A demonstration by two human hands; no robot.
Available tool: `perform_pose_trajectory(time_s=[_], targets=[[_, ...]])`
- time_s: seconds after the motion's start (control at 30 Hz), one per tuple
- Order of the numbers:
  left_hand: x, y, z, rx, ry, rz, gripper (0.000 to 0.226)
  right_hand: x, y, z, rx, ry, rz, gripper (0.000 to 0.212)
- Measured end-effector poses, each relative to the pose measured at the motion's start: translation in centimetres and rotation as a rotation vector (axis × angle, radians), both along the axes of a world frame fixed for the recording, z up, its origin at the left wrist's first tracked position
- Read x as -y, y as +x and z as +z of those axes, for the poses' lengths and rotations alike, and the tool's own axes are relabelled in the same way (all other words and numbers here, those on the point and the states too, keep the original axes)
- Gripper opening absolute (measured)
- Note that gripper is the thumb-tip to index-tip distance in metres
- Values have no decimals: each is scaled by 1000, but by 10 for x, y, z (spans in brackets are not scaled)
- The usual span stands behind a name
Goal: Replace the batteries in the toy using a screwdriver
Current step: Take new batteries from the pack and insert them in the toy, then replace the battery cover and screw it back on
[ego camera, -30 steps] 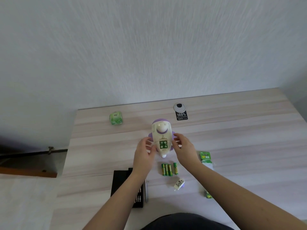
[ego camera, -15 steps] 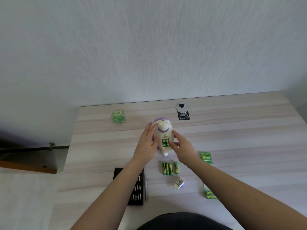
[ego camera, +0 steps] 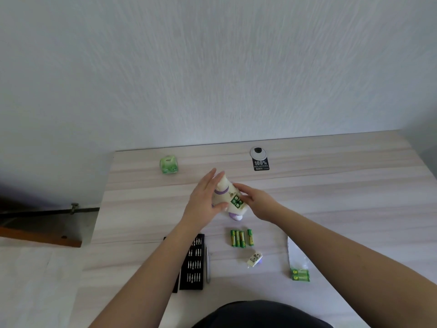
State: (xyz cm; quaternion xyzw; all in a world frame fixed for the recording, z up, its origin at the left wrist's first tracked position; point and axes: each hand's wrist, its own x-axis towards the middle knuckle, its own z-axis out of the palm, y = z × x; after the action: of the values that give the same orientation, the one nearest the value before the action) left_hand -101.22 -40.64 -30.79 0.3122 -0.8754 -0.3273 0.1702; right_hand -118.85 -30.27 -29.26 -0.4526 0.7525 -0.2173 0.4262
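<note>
Both your hands clamp the toy [ego camera: 227, 197] at frame centre, left hand [ego camera: 205, 202] cupping its side, right hand [ego camera: 256, 202] at the battery bay. It looks light, hard and smooth, likely slippery; grip the body, not the open bay.

Open tabletop [ego camera: 343, 185] right of the right hand [ego camera: 256, 202], and bare wood left of the left hand [ego camera: 204, 202]. Crowded nearer the body: loose batteries [ego camera: 241, 238] just below the toy [ego camera: 230, 197], battery cover [ego camera: 254, 258] beyond them, bit case [ego camera: 192, 261] with screwdriver [ego camera: 207, 265] alongside (touching or not, unclear), battery pack [ego camera: 299, 274] to the right. Green cube [ego camera: 168, 164] and black tag [ego camera: 260, 162] near the far edge.
</note>
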Motion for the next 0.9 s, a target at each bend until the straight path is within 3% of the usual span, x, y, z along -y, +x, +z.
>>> perform_pose_trajectory(time_s=[0.2, 0.37, 0.47, 0.53, 0.73, 0.9], targets=[[-4, -3, 4, -35, 96, 33, 59, 3, 4, 10, -26, 32, 80, 40], [-3, -6, 6, -2, 98, 46, 52, -12, 0, -1, -18, -108, -270, 31], [-4, -6, 7, 11, 136, 44, 52, -38, -4, -15, 41, -115, -551, 23], [-4, -5, 6, 5, 178, 36, 53, -58, -1, -24, 79, -75, -627, 22], [-3, -5, 5, 15, 125, 15, 56, -103, 24, -48, 158, 141, -626, 21], [-2, 0, 9, -31, 321, 11, 82, -118, 56, -67, 105, 314, -596, 17]])
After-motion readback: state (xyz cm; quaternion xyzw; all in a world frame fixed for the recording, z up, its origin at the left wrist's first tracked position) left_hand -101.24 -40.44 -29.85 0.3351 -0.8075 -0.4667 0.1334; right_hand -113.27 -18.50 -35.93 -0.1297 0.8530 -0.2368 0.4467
